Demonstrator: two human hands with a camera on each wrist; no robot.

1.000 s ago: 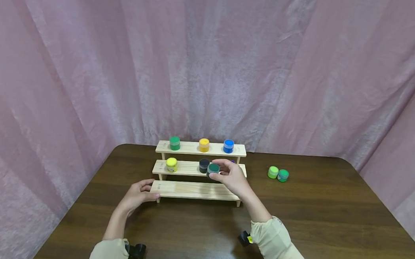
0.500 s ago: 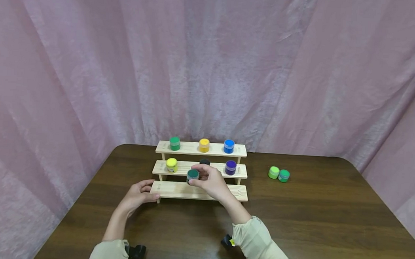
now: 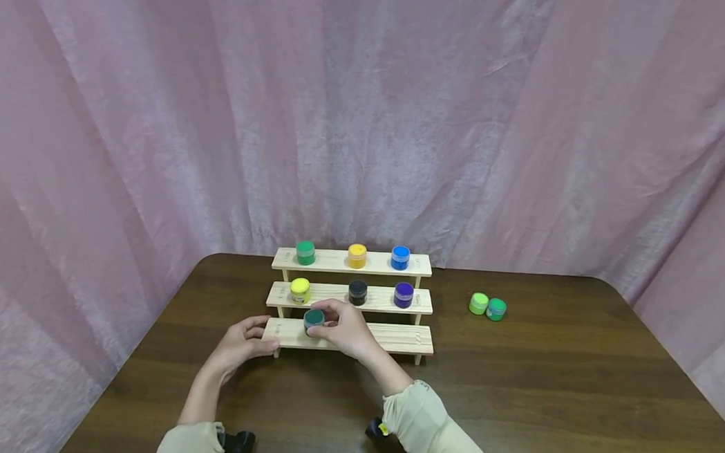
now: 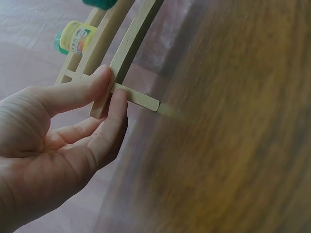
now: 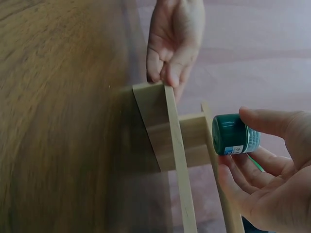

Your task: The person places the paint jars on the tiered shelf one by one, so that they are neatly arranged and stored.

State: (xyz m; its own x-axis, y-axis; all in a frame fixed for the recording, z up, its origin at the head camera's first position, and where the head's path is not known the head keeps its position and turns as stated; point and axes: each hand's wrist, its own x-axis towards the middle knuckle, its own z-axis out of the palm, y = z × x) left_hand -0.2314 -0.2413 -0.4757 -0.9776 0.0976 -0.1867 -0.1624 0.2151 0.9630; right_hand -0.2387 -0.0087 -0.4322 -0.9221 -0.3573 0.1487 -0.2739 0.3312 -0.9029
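A small dark green paint jar (image 3: 314,319) is pinched by its lid between the thumb and fingers of my right hand (image 3: 348,331). In the right wrist view the jar (image 5: 228,136) is held apart from the bottom board, just above it. My left hand (image 3: 236,349) grips the left end of the three-step wooden rack (image 3: 387,336), thumb on the board and fingers around its edge and leg. On the middle step stand a yellow jar (image 3: 300,290), a black jar (image 3: 358,293) and a purple jar (image 3: 404,295).
Along the top step are a green jar (image 3: 305,253), an orange-yellow jar (image 3: 357,256) and a blue jar (image 3: 401,258). A light green jar (image 3: 478,303) and another green jar (image 3: 496,309) stand together on the brown table (image 3: 553,377), right of the rack. Pink curtain (image 3: 369,116) hangs behind.
My right hand has carried the dark green jar left and down, from in front of the middle step to over the bottom step's left part. My left hand keeps its grip on the rack.
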